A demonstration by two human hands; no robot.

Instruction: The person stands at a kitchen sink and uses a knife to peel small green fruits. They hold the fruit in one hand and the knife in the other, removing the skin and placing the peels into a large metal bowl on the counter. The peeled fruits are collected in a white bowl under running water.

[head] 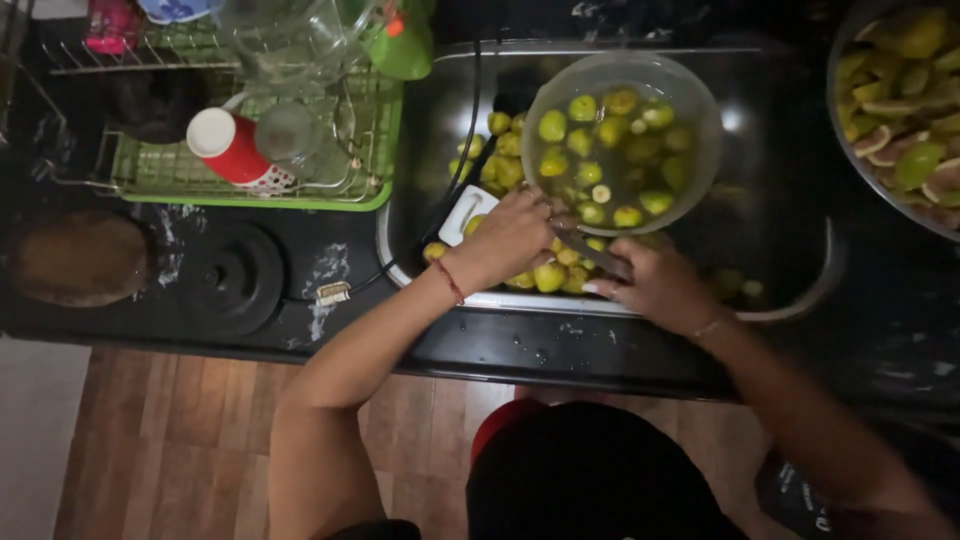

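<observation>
**Two grips closed over small green fruit at the sink's near edge**

Left grip (pixel 510 235) curled shut on a small fruit (pixel 549 243), pinning it above the sink (pixel 800 290) by the near rim. Right grip (pixel 655 285) wrapped around a knife (pixel 592 252), blade angled toward that fruit.

Far left of the counter (pixel 330 265): round wooden board (pixel 78 258), then a dark round disc (pixel 232 278). Behind these, along the back edge, a green dish rack (pixel 180 180) with a red cup (pixel 232 146) lying on its side and clear glassware (pixel 290 45) stacked above. Inside the sink, a white cutting board (pixel 463 212) under the left hand, loose green fruits (pixel 545 275) heaped beside it, and a clear bowl (pixel 700 100) of halved pieces just behind both hands. At the right back corner, a large metal bowl (pixel 835 110) full of cut fruit.

Fruit judged light, rounded, likely wet and slippery, soft enough to bruise; best pinched on its sides with fingertips well clear of the blade's line.
</observation>
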